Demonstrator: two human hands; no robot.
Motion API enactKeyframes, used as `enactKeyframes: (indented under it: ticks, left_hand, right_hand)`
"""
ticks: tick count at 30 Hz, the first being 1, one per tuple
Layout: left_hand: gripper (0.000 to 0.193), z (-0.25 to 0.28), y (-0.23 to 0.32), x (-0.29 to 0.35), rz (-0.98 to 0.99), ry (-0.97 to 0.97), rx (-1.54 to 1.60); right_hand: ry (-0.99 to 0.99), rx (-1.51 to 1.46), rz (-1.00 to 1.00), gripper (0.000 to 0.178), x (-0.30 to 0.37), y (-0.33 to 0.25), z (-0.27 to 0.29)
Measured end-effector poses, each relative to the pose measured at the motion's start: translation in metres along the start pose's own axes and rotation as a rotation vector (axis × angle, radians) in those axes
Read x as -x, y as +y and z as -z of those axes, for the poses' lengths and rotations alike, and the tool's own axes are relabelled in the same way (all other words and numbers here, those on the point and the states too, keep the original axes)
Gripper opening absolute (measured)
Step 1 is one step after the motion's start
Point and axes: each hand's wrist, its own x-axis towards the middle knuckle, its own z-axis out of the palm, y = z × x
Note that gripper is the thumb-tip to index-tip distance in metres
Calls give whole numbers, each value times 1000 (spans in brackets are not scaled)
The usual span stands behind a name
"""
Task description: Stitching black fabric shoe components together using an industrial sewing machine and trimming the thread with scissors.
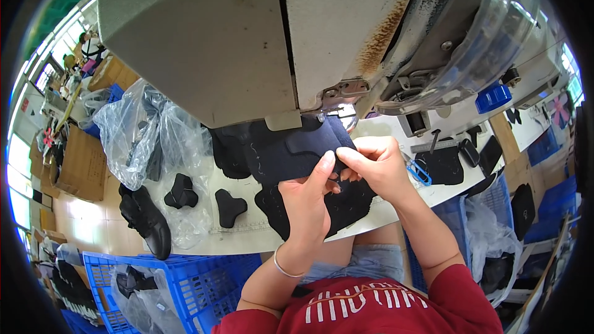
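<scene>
Step in hand, as judged: handling the edge of the black cloth (272, 159); best done with the cloth flat, both thumbs light and even, fingertips clear of the machine's working point.
Left hand (306, 203): thumb and curled fingers pinching the cloth's near edge.
Right hand (380, 164): thumb and forefinger nipped on the same edge, thumb tips close together.
Cloth: just below the machine (204, 43), above the desk (229, 244).
Desk, left: two three-lobed pieces (231, 208), black shoe (148, 222).
Right: blue snips (419, 173).
Below left: blue crate (189, 284).
</scene>
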Motion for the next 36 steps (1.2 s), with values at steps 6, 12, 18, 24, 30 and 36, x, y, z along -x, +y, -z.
enactKeyframes:
  ticks: [6,12,18,24,30,36]
  left_hand:
    - [7,3,6,-10,-26,-31,-15]
    - [7,11,9,-23,-42,-37,-80]
    - [14,15,17,-36,-35,-100,-128]
    - [10,13,25,-46,-11,-102,-155]
    - [8,10,30,-55,4,-119,-151]
    - [6,9,28,-59,12,-90,-132]
  right_hand:
    - [34,2,14,20,-5,3,-7]
    - [133,-43,58,21,-9,9,-20]
    - [190,2,90,21,-10,13,-24]
    - [240,53,92,19,1,21,-25]
    - [228,81,15,17,40,61,-21]
    - [291,252,18,16,74,98,-7]
